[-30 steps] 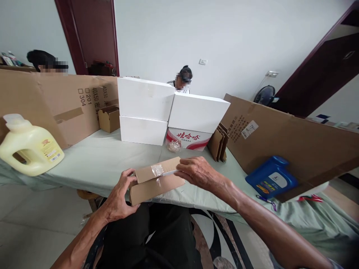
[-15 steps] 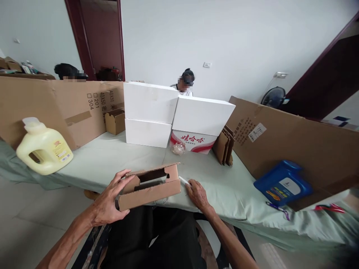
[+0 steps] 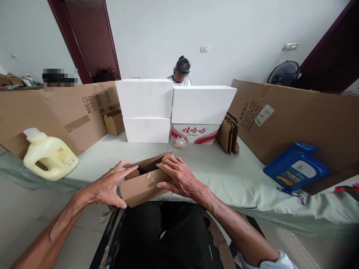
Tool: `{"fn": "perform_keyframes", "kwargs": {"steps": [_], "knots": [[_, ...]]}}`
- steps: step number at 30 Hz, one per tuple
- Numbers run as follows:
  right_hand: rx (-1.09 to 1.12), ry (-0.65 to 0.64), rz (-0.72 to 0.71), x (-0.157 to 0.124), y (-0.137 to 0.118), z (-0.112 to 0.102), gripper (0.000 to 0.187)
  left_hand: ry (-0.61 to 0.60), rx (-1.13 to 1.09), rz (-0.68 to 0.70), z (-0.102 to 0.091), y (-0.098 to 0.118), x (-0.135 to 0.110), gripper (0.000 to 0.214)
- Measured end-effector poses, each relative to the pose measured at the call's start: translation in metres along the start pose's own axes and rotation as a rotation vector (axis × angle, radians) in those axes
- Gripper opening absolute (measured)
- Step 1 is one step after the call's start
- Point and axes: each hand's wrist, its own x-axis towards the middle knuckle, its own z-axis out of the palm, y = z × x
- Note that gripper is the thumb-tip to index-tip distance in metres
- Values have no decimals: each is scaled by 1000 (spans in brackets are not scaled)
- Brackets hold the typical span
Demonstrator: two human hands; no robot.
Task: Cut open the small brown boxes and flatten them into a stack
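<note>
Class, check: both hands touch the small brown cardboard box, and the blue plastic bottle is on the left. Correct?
No: the head view shows the blue plastic bottle on the right. The left hand and right hand do touch the small brown cardboard box.

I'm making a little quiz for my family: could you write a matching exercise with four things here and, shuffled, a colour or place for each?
Things:
1. nearest cardboard box
2. jug
3. bottle
4. fan

Colours or places:
A. blue
B. behind the right-hand cardboard panel
C. between left hand and right hand
D. pale yellow

Pairs: 1-C; 2-D; 3-A; 4-B
</note>
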Motion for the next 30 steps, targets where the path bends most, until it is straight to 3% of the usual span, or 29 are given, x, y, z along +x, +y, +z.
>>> {"fn": "perform_keyframes", "kwargs": {"steps": [3, 6, 10, 12, 14, 17, 24, 30], "knots": [[15, -82, 12, 12, 1, -3, 37, -48, 43, -18, -13, 7, 2, 126], [129, -128, 90, 17, 7, -7, 13, 47, 84, 6, -19, 18, -1, 116], [230, -125, 160, 20, 10, -5, 7, 365, 128, 98, -11, 47, 6, 56], [253, -107, 182, 21, 9, -1, 10, 425, 184, 121, -2, 63, 16, 34], [265, -78, 208, 21, 7, 4, 13, 454, 256, 91, 6, 75, 28, 24], [272, -37, 253, 21, 6, 11, 14, 499, 261, 55, 15, 78, 40, 18], [285, -24, 325, 24, 4, 14, 14, 619, -19, 77, 25, 67, 47, 16], [286, -1, 349, 24, -1, 17, 24, 753, 114, 193, 29, 73, 45, 20]]}}
